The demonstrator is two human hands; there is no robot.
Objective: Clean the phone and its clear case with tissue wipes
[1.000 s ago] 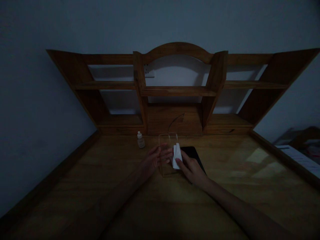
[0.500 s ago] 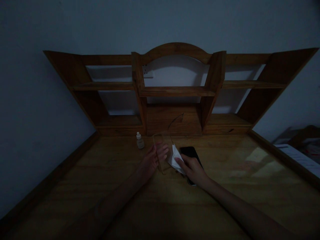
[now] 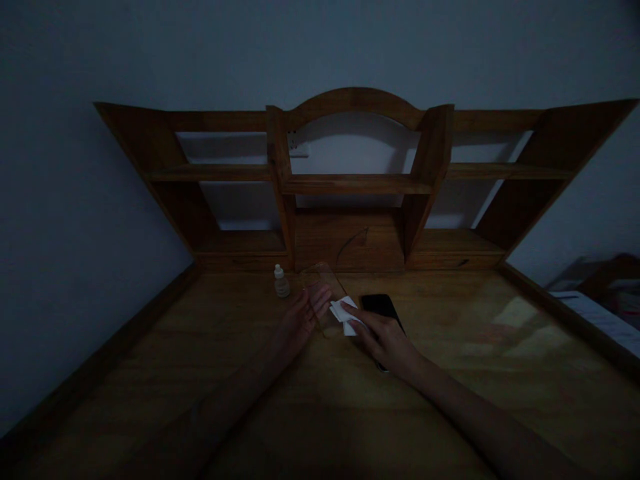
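Observation:
My left hand (image 3: 296,327) is closed on the left edge of a clear phone case (image 3: 324,277), held up over the desk with some fingers behind it. The case is see-through and only its outline shows well. My right hand (image 3: 387,337) grips a folded white tissue (image 3: 345,311), which lies against the right side of the case. Beneath my right hand a black phone (image 3: 381,305) rests on the desk, partly covered by the hand. A small bottle with a white cap (image 3: 281,283) stands upright beyond my left hand.
A wooden shelf unit (image 3: 353,185) with several compartments stands along the back of the desk (image 3: 225,373). On the wall behind is a socket (image 3: 299,148). Raised wooden edges border the desk, and papers (image 3: 597,323) lie beyond the right one. The light is dim.
My right hand has moved the tissue slightly up and left, from beside the case's lower right onto its right side. The left hand has tilted the case a little.

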